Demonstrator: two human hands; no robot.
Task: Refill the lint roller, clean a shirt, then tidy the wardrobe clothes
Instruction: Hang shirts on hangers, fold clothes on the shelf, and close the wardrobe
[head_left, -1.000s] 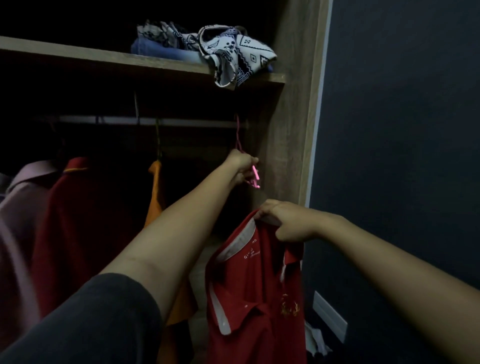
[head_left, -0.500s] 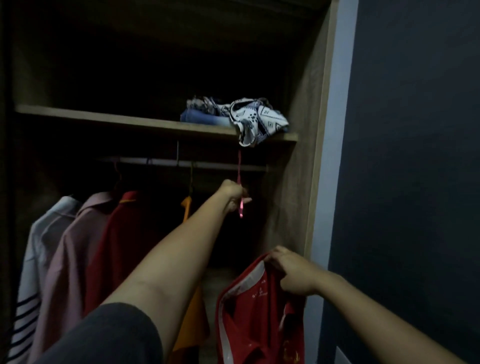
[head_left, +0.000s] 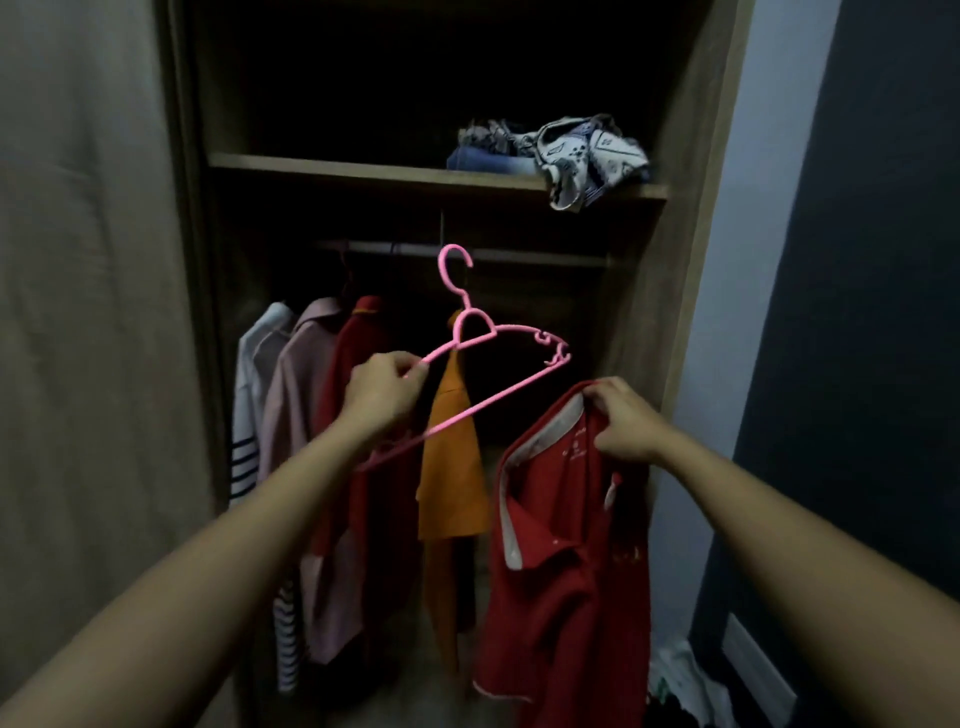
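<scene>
Fingers (head_left: 413, 371) of our left hand (head_left: 382, 392) pinch the pink hanger (head_left: 457, 335); beside them our right hand (head_left: 626, 423) grips the red shirt (head_left: 566, 561) by its collar. Thread one shoulder first.

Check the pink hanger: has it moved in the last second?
Yes. The pink hanger has left the right end of the rail; the left hand holds it tilted, nearer the rail's middle.
</scene>
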